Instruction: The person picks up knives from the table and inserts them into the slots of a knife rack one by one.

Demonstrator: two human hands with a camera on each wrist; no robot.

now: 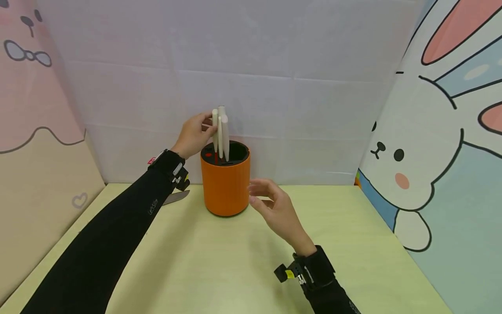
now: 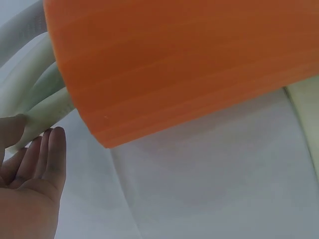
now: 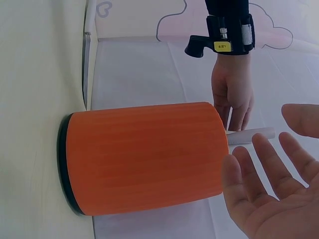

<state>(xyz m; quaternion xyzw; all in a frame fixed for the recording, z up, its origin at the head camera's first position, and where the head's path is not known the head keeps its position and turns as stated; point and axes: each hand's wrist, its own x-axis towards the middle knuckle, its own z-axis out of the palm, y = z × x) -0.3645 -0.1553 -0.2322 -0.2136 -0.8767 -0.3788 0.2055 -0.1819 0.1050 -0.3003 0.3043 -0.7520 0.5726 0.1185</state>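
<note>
An orange knife holder (image 1: 226,189) with a black slotted top stands upright at the back of the table. Several white handles rise from it. My left hand (image 1: 194,136) pinches the leftmost white-handled knife (image 1: 215,120) between thumb and fingers; in the left wrist view the thumb lies on that handle (image 2: 49,112). A bit of red shows below it, at the slots. Beside the holder's right wall is my right hand (image 1: 277,213), fingers relaxed and apart, holding nothing. In the right wrist view its fingers (image 3: 271,164) spread near the holder's top end.
A bare blade (image 1: 177,197) lies on the table left of the holder, its other end hidden behind my left forearm. A white sheet (image 1: 313,131) hangs right behind the holder. Cartoon-printed panels (image 1: 443,187) flank the pale yellow-green table (image 1: 219,266).
</note>
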